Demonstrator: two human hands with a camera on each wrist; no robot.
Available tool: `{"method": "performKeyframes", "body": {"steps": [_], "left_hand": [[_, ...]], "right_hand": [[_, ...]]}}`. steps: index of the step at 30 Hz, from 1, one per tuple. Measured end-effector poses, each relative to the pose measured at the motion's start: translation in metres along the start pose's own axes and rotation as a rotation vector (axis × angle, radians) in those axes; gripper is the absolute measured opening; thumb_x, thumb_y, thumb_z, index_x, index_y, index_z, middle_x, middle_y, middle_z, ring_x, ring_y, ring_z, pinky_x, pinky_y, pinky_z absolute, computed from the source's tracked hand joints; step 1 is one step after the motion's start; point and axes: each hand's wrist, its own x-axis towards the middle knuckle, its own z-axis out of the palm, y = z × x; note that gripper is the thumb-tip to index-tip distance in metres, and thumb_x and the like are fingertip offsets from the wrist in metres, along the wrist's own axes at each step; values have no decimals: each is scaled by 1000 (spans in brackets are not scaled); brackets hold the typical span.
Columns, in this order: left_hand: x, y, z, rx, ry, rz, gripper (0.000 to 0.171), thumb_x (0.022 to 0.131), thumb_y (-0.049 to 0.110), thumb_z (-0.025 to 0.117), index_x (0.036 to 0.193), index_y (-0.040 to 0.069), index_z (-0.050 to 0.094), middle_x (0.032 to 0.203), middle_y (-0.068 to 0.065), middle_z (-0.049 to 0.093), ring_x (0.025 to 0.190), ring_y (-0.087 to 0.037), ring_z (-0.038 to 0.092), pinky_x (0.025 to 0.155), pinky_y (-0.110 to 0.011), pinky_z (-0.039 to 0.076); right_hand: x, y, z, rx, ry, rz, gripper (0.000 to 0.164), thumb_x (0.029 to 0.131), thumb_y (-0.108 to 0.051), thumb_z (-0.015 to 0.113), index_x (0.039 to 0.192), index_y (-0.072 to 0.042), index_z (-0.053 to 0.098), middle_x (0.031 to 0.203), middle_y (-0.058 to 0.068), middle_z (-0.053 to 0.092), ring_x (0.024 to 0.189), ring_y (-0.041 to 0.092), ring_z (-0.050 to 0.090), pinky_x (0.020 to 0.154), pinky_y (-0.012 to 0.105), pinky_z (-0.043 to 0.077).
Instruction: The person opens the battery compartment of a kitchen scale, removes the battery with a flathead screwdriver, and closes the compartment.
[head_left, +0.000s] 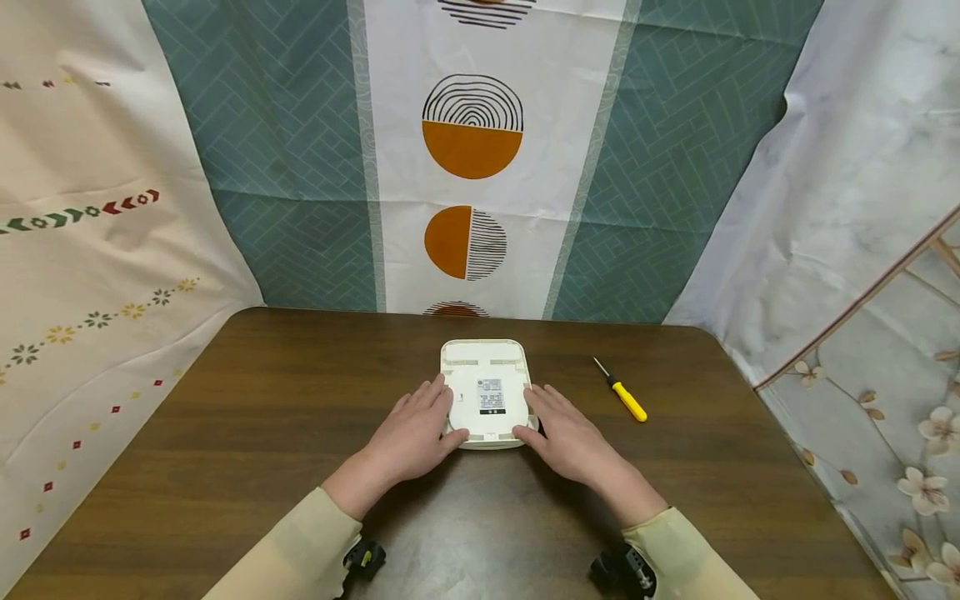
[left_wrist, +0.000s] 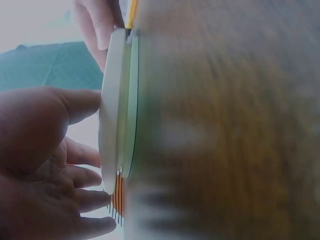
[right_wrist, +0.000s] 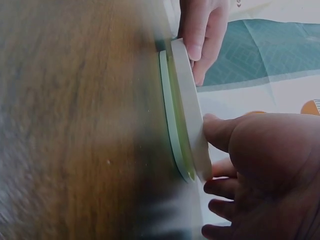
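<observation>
A flat white device [head_left: 467,410] with rounded corners lies on the table, a printed label [head_left: 491,396] facing up. Seen edge-on from the left wrist, its white upper part [left_wrist: 111,120] sits over a pale green layer [left_wrist: 132,120], with a narrow gap between them. My left hand [head_left: 412,429] rests against the device's left side, thumb at the near left corner and fingers extended along the edge. On the opposite side my right hand [head_left: 566,432] touches the right edge in the same way, its thumb at the near right corner.
To the right of the device lies a screwdriver [head_left: 628,400] with a yellow handle, its tip pointing away and left. The brown wooden table [head_left: 315,375] ends at a patterned curtain [head_left: 300,167] behind it. More patterned cloth [head_left: 90,250] hangs at both sides.
</observation>
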Motion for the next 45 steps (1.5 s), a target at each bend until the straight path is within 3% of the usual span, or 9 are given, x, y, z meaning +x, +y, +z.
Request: {"method": "performKeyframes", "body": {"steps": [16,29,39,45], "left_hand": [[-4,3,0,60,4,8,68,110,41,70,159,-4,54,172,-25,40,160,-47,35,127,-66,30],[-12,10,0,136,8,62,65,110,44,69,157,0,58,166,-24,48,158,-45,39,126,-67,29],[0,-1,-6,92,69,40,60,111,42,69,158,6,60,173,-21,41,159,-47,37,125,-71,28],[14,-14,-8,91,37,-17,67,112,44,66,165,6,50,177,-22,33,162,-48,31,127,-70,25]], "right_hand": [[9,11,-4,13,-10,-45,68,115,-31,62,171,-2,37,177,19,34,166,42,22,132,61,23],[17,19,-4,-58,89,-48,55,116,-20,59,167,-5,47,171,23,43,162,47,30,130,65,24],[0,-8,-1,-167,131,-112,62,111,-34,68,163,-4,53,170,18,46,162,43,33,130,63,26],[-14,-28,1,-184,120,-139,61,107,-36,76,157,-3,60,165,18,54,158,43,41,128,63,29]]}}
